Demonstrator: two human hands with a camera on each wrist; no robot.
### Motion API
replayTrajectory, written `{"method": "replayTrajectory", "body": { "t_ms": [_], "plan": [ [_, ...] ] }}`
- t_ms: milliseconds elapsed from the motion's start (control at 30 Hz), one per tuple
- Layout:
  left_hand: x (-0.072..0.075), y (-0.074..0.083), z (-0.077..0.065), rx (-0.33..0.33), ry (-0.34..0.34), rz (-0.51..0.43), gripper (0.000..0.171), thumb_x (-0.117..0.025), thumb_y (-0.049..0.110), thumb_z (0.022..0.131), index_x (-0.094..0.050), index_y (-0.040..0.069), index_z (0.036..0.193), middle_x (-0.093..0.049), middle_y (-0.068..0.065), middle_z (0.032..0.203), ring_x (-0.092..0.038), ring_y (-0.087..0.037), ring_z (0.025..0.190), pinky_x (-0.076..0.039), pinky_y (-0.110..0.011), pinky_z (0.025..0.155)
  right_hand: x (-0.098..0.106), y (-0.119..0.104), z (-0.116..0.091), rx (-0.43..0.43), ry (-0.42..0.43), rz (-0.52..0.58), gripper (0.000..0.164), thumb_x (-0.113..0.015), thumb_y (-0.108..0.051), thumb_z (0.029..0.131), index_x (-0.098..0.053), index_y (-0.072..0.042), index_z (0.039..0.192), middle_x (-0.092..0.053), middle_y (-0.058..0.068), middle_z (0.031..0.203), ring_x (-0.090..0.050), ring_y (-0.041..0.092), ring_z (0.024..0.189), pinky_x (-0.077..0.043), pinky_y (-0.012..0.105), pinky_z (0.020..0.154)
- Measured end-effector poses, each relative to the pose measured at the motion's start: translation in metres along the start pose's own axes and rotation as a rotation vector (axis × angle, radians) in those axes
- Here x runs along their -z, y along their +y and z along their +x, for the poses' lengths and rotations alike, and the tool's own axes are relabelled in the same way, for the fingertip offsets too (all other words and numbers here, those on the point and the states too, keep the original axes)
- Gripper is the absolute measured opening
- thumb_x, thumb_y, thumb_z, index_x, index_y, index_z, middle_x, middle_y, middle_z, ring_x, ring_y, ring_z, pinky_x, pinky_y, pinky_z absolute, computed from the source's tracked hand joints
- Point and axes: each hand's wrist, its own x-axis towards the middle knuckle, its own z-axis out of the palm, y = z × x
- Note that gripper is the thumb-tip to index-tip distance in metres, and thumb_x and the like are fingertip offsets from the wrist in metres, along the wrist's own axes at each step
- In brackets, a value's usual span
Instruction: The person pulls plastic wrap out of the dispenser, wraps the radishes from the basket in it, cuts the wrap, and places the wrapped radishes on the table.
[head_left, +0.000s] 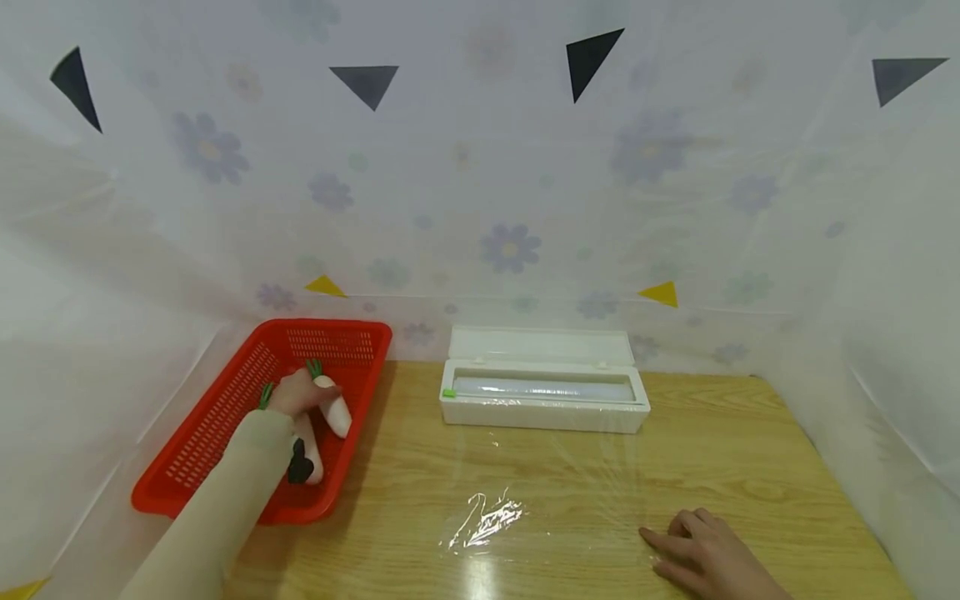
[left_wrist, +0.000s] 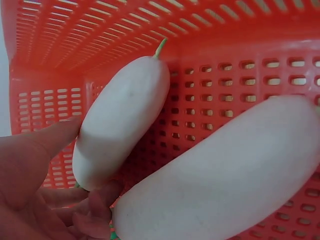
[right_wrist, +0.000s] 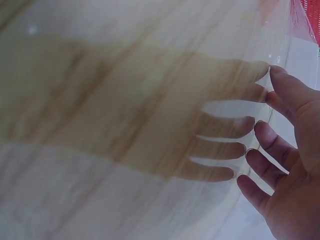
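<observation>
While busy inside the red basket (head_left: 333,325) on the left, grips the right-lying white radish (head_left: 337,417) near the leafy end with the left hand (head_left: 297,393). Looks spread only as wide as the radish, with the thumb against one side and curled fingers at the other. Cannot tell how firmly pressed, or whether lifted off the basket floor at all.

Seems to be at the grasping step rather than at carrying, judging by a place well within the basket walls. Calls next, probably, for a sure hold and a straight lift over the rim, without dragging along the second white radish (head_left: 309,437), just beside on the left and partly under the wrist.

Rests the right hand (head_left: 716,554) at the near right of the wooden table (head_left: 750,450), with fingers loosely bent, slightly apart and holding nothing. Touches, by fingertips, at or near the right edge of the clear film (head_left: 491,525); perhaps useful there for steadying the sheet.

Beyond, at the far middle, note the white box (head_left: 543,417) with lid (head_left: 540,343) raised, roll (head_left: 540,388) inside, and film spread from there toward the near side, bright with glare.
</observation>
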Motion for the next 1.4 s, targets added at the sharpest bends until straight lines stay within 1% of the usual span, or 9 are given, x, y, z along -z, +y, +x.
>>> {"method": "replayTrajectory", "body": {
  "t_ms": [400,600,700,767,833,900,1033,1233,1400],
  "plan": [
    [-0.005,-0.001,0.003,0.039,-0.023,-0.088,0.061,-0.068,0.034,0.097,-0.052,-0.017,0.126,-0.061,-0.037,0.119,-0.059,-0.053,0.110,-0.049,-0.061,0.095,-0.002,0.000,0.000,0.022,0.029,-0.002,0.044,-0.090,-0.026,0.080,-0.079,-0.019,0.122,-0.044,-0.027,0.092,-0.032,-0.008,0.079,-0.030,0.017,0.062],
    [0.004,-0.004,-0.002,0.095,-0.073,-0.166,0.098,-0.061,0.037,0.100,-0.005,-0.025,0.151,-0.029,-0.051,0.147,-0.035,-0.063,0.135,-0.035,-0.066,0.112,-0.001,0.000,-0.001,0.004,0.010,0.012,0.044,-0.088,-0.027,0.082,-0.078,-0.021,0.124,-0.046,-0.027,0.093,-0.032,-0.008,0.079,-0.030,0.017,0.061],
    [0.009,-0.009,-0.005,0.098,-0.067,-0.250,0.075,-0.062,0.035,0.101,-0.036,-0.023,0.140,-0.046,-0.044,0.131,-0.047,-0.056,0.125,-0.043,-0.060,0.105,0.000,0.000,-0.001,-0.014,-0.002,0.015,0.044,-0.088,-0.028,0.082,-0.078,-0.021,0.124,-0.046,-0.027,0.093,-0.031,-0.008,0.078,-0.030,0.018,0.061],
    [0.012,-0.012,-0.006,0.077,-0.045,-0.289,0.047,-0.065,0.032,0.100,-0.060,-0.014,0.107,-0.059,-0.028,0.099,-0.058,-0.044,0.101,-0.050,-0.049,0.091,0.001,0.000,-0.001,-0.024,-0.016,0.016,0.043,-0.087,-0.030,0.084,-0.078,-0.022,0.125,-0.046,-0.027,0.093,-0.031,-0.008,0.078,-0.030,0.018,0.061],
    [0.016,-0.014,-0.008,0.064,-0.036,-0.319,0.036,-0.067,0.030,0.099,-0.063,0.000,0.080,-0.055,-0.010,0.075,-0.059,-0.030,0.083,-0.050,-0.040,0.080,0.002,-0.001,0.000,-0.028,-0.022,0.016,0.043,-0.086,-0.030,0.084,-0.078,-0.022,0.126,-0.046,-0.027,0.093,-0.031,-0.008,0.078,-0.030,0.018,0.061],
    [0.019,-0.013,-0.012,0.050,-0.016,-0.356,0.036,-0.069,0.028,0.099,-0.065,0.004,0.071,-0.054,-0.003,0.064,-0.060,-0.025,0.076,-0.052,-0.038,0.075,0.002,-0.001,0.000,-0.023,-0.022,0.014,0.043,-0.086,-0.030,0.084,-0.078,-0.022,0.125,-0.046,-0.027,0.093,-0.032,-0.008,0.078,-0.030,0.019,0.061],
    [0.030,-0.013,-0.019,0.052,-0.019,-0.445,0.035,-0.067,0.026,0.101,-0.068,-0.009,0.098,-0.068,-0.012,0.085,-0.069,-0.022,0.083,-0.060,-0.046,0.083,0.001,0.000,0.001,-0.003,-0.002,0.006,0.044,-0.088,-0.029,0.082,-0.078,-0.021,0.124,-0.046,-0.027,0.092,-0.032,-0.008,0.078,-0.030,0.018,0.061],
    [0.049,-0.004,-0.023,0.110,-0.004,-0.328,0.040,-0.067,0.036,0.100,-0.063,0.000,0.084,-0.064,-0.006,0.076,-0.070,-0.022,0.076,-0.062,-0.039,0.076,-0.001,0.000,0.003,0.002,0.007,0.008,0.044,-0.089,-0.028,0.082,-0.079,-0.021,0.123,-0.046,-0.027,0.092,-0.033,-0.008,0.078,-0.031,0.018,0.061],
    [0.058,0.016,-0.033,0.113,0.032,-0.276,0.061,-0.067,0.041,0.100,-0.060,-0.014,0.124,-0.066,-0.024,0.110,-0.068,-0.033,0.093,-0.060,-0.035,0.074,0.000,0.000,0.004,-0.008,0.002,0.008,0.043,-0.088,-0.029,0.082,-0.079,-0.021,0.124,-0.047,-0.027,0.092,-0.033,-0.008,0.079,-0.031,0.019,0.060]
  ]
}}
